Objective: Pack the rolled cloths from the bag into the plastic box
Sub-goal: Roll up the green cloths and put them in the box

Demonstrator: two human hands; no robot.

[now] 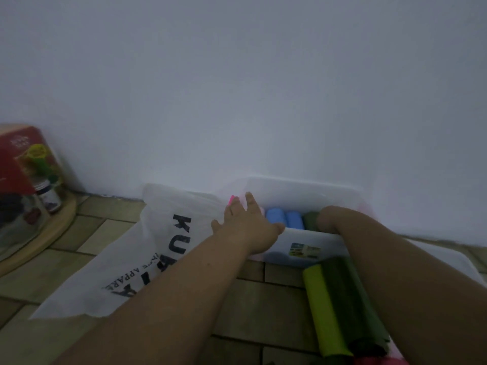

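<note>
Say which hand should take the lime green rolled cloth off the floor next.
Probably the right. The lime green rolled cloth lies directly beneath the right forearm, while the right hand dips inside the translucent plastic box. The left hand stretches flat toward the white printed bag, farther away.

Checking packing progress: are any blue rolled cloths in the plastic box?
Yes, two blue rolled cloths lie side by side inside the plastic box.
</note>
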